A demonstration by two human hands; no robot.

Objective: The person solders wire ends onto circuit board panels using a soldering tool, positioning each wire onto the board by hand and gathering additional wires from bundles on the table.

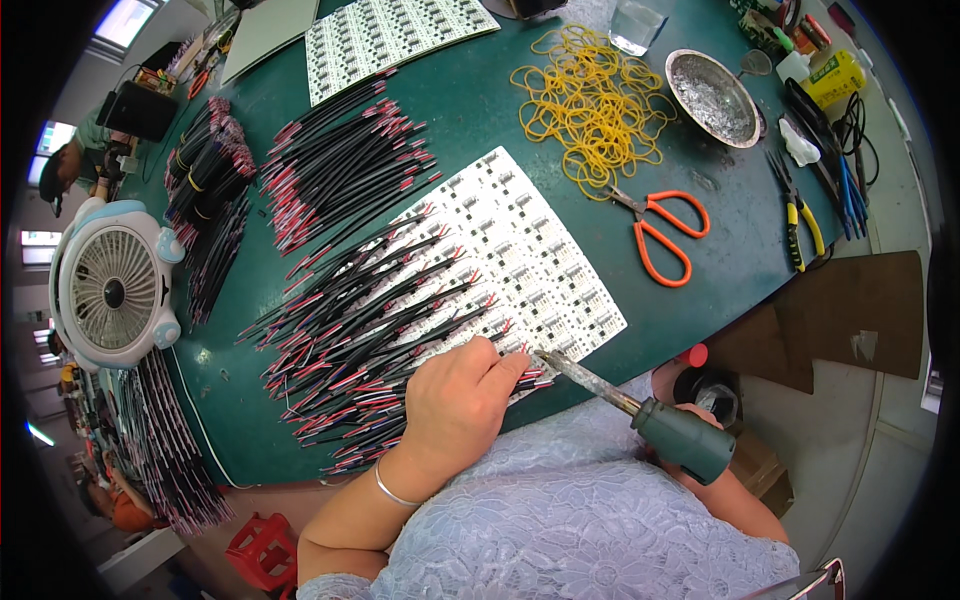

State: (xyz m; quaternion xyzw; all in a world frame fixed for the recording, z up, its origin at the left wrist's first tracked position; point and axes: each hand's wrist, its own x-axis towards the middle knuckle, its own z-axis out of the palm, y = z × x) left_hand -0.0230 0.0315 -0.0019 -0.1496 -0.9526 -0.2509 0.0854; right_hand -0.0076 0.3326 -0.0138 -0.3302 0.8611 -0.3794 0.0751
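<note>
My left hand is closed in a pinch at the near edge of a white circuit board panel, its thumb and finger on a thin wire end with a red tip. Most of that wire is hidden under the hand. In my right hand is a soldering iron with a dark green handle. Its metal tip reaches the board just right of my left fingertips. Many black wires with red and white ends lie in rows across the board's left side, jutting past its edge.
Loose black wires and bundles lie farther left, near a fan. More boards are at the back. Yellow rubber bands, orange-handled scissors, a metal bowl, a glass and pliers occupy the right.
</note>
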